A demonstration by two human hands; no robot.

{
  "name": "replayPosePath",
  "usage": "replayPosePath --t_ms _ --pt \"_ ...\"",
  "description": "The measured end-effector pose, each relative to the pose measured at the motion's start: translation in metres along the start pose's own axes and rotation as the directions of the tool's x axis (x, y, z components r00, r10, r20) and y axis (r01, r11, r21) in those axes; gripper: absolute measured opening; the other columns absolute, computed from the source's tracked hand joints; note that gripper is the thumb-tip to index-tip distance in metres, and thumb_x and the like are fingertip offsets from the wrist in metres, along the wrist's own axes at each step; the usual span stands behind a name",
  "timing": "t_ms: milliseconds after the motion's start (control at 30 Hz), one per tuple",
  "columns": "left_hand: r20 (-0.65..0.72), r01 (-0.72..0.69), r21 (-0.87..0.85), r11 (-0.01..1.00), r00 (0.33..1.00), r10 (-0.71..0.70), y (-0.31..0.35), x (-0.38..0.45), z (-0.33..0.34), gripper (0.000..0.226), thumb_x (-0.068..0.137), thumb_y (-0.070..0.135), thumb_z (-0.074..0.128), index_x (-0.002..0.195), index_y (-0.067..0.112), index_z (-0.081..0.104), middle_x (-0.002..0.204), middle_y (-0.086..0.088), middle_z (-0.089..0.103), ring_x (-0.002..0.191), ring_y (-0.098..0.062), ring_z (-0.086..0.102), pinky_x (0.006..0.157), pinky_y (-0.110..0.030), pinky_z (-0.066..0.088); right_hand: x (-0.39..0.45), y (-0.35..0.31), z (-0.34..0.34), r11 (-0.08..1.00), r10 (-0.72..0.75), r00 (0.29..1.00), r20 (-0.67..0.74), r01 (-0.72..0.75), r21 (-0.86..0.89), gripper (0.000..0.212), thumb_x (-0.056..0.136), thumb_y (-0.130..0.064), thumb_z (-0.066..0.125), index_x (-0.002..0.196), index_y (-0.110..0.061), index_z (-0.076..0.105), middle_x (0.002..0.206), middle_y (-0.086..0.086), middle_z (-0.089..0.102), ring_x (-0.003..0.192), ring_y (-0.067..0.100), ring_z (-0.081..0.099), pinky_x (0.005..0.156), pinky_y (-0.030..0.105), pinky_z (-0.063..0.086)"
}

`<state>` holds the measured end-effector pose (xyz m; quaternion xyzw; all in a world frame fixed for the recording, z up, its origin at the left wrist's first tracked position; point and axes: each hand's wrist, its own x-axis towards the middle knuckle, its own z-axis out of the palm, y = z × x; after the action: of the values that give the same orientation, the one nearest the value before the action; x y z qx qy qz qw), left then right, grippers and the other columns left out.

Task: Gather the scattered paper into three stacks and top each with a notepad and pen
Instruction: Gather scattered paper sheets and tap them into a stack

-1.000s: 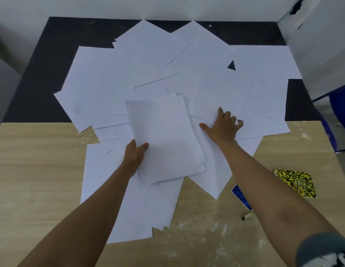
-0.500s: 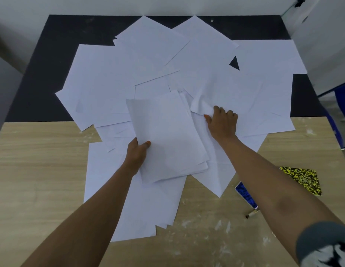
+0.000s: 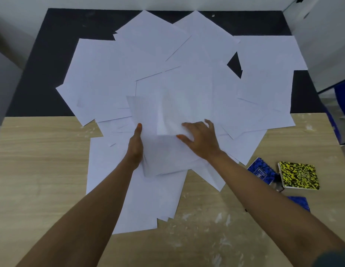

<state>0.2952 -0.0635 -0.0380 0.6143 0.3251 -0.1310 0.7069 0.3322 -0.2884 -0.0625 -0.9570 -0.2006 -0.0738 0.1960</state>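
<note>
Many white paper sheets (image 3: pixel 102 78) lie fanned over the wooden table (image 3: pixel 36 170) and the black mat (image 3: pixel 42 54). My left hand (image 3: pixel 136 146) grips the left edge of a small gathered stack (image 3: pixel 164 160), thumb on top. Over the stack's right part, my right hand (image 3: pixel 203 140) pinches the lower corner of a loose sheet (image 3: pixel 173 114) that lies across the stack. At the right sit a blue spiral notepad (image 3: pixel 261 171), a yellow-and-black notepad (image 3: pixel 298 175) and a second blue notepad (image 3: pixel 299 202), partly hidden by my forearm. A dark pen (image 3: pixel 279 186) shows between them.
A white wall runs behind the mat. At the right edge stand a white panel (image 3: pixel 321 45) and something blue (image 3: pixel 341 105). Bare wood with white smears shows in front of the sheets (image 3: pixel 206 237).
My right hand took hold of a sheet from the right of the pile and drew it left onto the stack in my left hand. The notepads came more into view.
</note>
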Motion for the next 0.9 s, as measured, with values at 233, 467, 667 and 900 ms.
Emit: replayPosePath --t_ms 233,467,667,900 --pt "-0.006 -0.119 0.199 0.973 0.992 0.122 -0.008 0.004 -0.004 0.053 0.083 0.035 0.072 0.128 0.012 0.058 0.116 -0.002 0.067 0.103 -0.018 0.064 0.081 -0.027 0.052 -0.019 -0.014 0.003 0.961 -0.155 0.985 0.07 0.135 0.24 0.049 0.089 -0.052 0.053 0.116 -0.013 0.064 0.118 0.003 0.067 0.107 0.02 0.063 0.101 0.042 0.041" --pt "-0.038 -0.119 0.245 0.962 0.991 0.132 -0.011 0.009 -0.004 0.04 0.093 0.02 0.059 0.131 0.008 0.054 0.123 -0.007 0.063 0.109 -0.025 0.06 0.094 -0.037 0.05 0.009 0.04 -0.014 0.856 0.516 0.856 0.023 -0.514 -0.056 0.06 0.091 -0.038 0.056 0.141 -0.009 0.039 0.155 0.015 0.026 0.141 0.033 0.027 0.111 0.05 0.028" --pt "-0.053 -0.117 0.222 0.968 0.99 0.132 -0.009 0.008 -0.002 0.038 0.098 0.018 0.048 0.133 0.007 0.053 0.125 -0.008 0.061 0.111 -0.025 0.058 0.094 -0.034 0.047 0.001 0.059 -0.012 0.694 0.715 0.696 0.061 -0.697 -0.182 0.075 0.091 -0.061 0.042 0.149 -0.016 0.026 0.158 0.005 0.022 0.141 0.029 0.024 0.11 0.06 0.01" --pt "-0.011 -0.121 0.225 0.967 0.992 0.127 -0.009 0.006 -0.004 0.039 0.088 0.013 0.065 0.126 0.009 0.056 0.114 -0.003 0.065 0.1 -0.022 0.062 0.086 -0.033 0.051 0.003 0.057 -0.012 0.767 0.562 0.806 -0.186 -0.591 -0.249 0.027 0.096 -0.038 0.05 0.104 -0.018 0.064 0.095 0.004 0.069 0.094 0.03 0.056 0.096 0.046 0.016"
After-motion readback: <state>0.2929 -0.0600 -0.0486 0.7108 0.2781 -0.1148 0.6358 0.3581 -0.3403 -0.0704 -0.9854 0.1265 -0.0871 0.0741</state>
